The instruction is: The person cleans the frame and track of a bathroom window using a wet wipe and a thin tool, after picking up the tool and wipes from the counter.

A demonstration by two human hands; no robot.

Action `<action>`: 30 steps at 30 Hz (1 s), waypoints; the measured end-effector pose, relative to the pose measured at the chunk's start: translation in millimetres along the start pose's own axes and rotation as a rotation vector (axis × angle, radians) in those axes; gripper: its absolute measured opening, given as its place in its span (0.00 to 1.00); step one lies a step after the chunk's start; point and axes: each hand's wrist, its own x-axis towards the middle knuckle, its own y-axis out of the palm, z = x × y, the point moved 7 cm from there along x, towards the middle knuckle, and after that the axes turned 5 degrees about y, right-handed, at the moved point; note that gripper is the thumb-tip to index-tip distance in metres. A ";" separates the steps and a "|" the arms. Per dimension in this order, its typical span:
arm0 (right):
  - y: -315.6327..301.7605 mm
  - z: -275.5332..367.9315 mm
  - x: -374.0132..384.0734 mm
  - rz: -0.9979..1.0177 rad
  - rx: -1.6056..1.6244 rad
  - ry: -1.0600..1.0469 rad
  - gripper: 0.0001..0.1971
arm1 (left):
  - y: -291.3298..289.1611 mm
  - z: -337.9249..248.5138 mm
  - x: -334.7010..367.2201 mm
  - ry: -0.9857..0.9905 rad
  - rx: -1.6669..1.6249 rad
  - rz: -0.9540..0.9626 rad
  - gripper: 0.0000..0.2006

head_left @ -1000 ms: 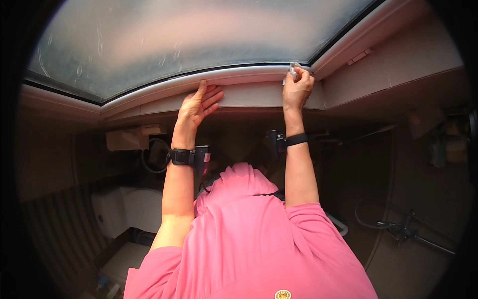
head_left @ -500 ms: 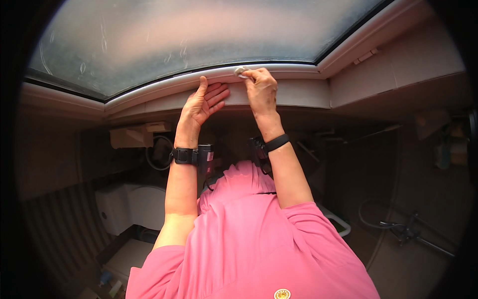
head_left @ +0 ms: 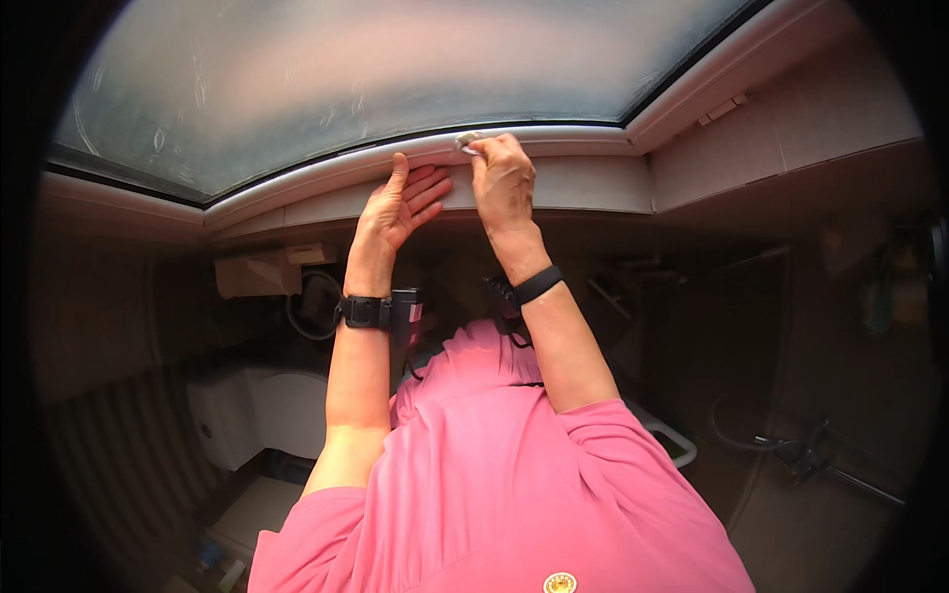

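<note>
Pinched in the fingers of my right hand (head_left: 505, 178) is a small crumpled white wad (head_left: 468, 143), perhaps tissue or cloth; its exact kind is hard to make out. The wad is against the white window frame (head_left: 554, 139), along the lower edge of the frosted pane (head_left: 326, 89). To its left, my left hand (head_left: 400, 203) is open, palm showing and thumb raised, with nothing in it. Its fingers are over the light sill (head_left: 593, 183) just below the frame. Each wrist wears a black band with a small device.
A toilet (head_left: 267, 410) stands in the dim lower left, near a ribbed panel (head_left: 129, 455). Above it is a pale box-like fixture (head_left: 262, 274) with a hose. A shower fitting (head_left: 816, 457) is at the lower right. The side wall (head_left: 791, 133) angles out from the window's right.
My right hand has slid a little to the left along the frame with the wad. The left hand has barely moved and stays open.
</note>
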 end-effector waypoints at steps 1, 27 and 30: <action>8.3 5.3 -1.4 0.035 0.029 -0.032 0.04 | 1.1 0.4 1.0 0.007 -0.007 -0.004 0.37; 47.1 -4.5 -40.1 0.503 0.185 -0.322 0.13 | -38.9 -20.7 -8.8 0.146 -0.029 -0.241 0.23; 51.7 -23.4 -52.8 0.828 0.157 -0.187 0.10 | -46.5 -30.4 -12.5 0.168 -0.004 -0.298 0.18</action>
